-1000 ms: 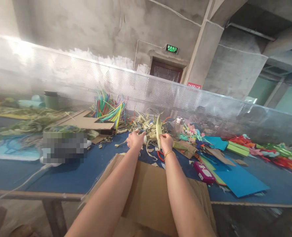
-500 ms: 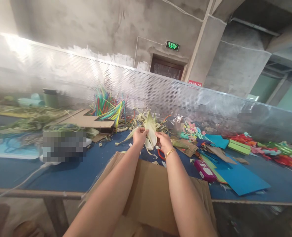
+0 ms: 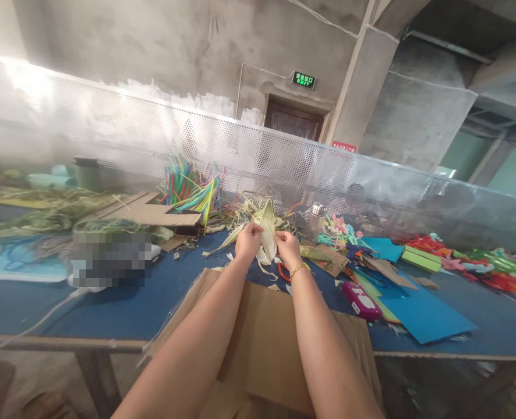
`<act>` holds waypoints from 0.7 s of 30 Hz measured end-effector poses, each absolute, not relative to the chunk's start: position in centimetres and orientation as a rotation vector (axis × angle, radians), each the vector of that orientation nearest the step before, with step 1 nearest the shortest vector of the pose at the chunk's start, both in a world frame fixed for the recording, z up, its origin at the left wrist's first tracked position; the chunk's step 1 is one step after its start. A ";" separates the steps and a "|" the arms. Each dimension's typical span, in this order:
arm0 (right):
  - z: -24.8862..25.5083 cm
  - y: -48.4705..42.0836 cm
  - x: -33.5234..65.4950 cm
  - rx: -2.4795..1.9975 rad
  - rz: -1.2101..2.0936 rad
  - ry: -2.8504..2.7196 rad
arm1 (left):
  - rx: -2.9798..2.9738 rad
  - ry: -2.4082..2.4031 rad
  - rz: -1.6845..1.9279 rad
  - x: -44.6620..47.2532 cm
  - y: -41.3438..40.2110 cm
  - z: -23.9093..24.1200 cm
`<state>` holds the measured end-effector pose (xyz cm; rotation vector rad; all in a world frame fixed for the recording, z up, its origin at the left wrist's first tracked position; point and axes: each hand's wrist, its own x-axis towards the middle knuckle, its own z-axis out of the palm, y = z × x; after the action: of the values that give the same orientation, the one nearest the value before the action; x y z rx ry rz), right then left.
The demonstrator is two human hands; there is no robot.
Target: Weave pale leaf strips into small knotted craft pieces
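Note:
A pale green-cream corn husk (image 3: 267, 233) is held up between my two hands, its tip pointing away from me. My left hand (image 3: 248, 240) pinches its left edge with thumb and forefinger. On the opposite edge, my right hand (image 3: 287, 247), with a gold bracelet at the wrist, has its fingers closed in a pinch. Behind the husk lies a heap of dry husk strips (image 3: 247, 210). Small husk scraps are scattered on the blue table (image 3: 170, 302) beneath my hands. Brown cardboard (image 3: 267, 343) sits below my forearms.
Colourful pipe cleaners (image 3: 188, 189) stand by cut cardboard (image 3: 153, 209) at the back left. To the right are a glass bottle (image 3: 316, 221), a purple box (image 3: 361, 301) and blue sheets (image 3: 428, 320). A perforated metal screen (image 3: 258, 151) runs along the back.
My right hand has shifted slightly up and its fingers have drawn together on the husk's edge. The husk's tip leans a little further right. My left hand stays nearly in place.

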<state>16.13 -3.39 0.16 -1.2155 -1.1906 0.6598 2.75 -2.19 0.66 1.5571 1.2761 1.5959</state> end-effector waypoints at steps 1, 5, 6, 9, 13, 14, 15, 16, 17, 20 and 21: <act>0.2 -3.4 16.2 -1.261 0.556 -1.233 | 1.602 1.308 1.576 2.8 -2.2 0.7; 0.8 -3.8 16.2 -1.368 0.355 -1.374 | 1.689 1.402 1.505 2.9 -2.4 0.6; 1.0 -4.0 16.1 -1.373 0.332 -1.394 | 1.698 1.421 1.490 3.0 -2.4 0.6; 1.2 -4.4 15.8 -1.375 0.287 -1.418 | 1.736 1.468 1.454 3.0 -2.5 0.6; 1.2 -4.2 15.8 -1.396 0.260 -1.417 | 1.776 1.481 1.407 3.1 -2.6 0.7; 1.1 -4.1 15.9 -1.402 0.255 -1.409 | 1.772 1.475 1.394 3.1 -2.5 0.7; 1.0 -4.0 16.0 -1.407 0.251 -1.400 | 1.766 1.468 1.385 3.1 -2.5 0.8; 0.9 -3.9 16.2 -1.409 0.248 -1.393 | 1.757 1.462 1.379 3.1 -2.4 0.8; 0.8 -3.8 16.3 -1.409 0.245 -1.388 | 1.747 1.460 1.376 3.1 -2.4 0.8; 0.4 -3.4 16.7 -1.427 0.232 -1.373 | 1.722 1.484 1.362 3.0 -2.4 0.9; 0.3 -3.3 16.8 -1.437 0.226 -1.366 | 1.716 1.495 1.356 3.0 -2.5 1.0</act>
<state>16.76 -3.33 0.28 -1.4367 -1.3656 0.2255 2.99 -2.48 0.97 1.7163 1.4951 1.3564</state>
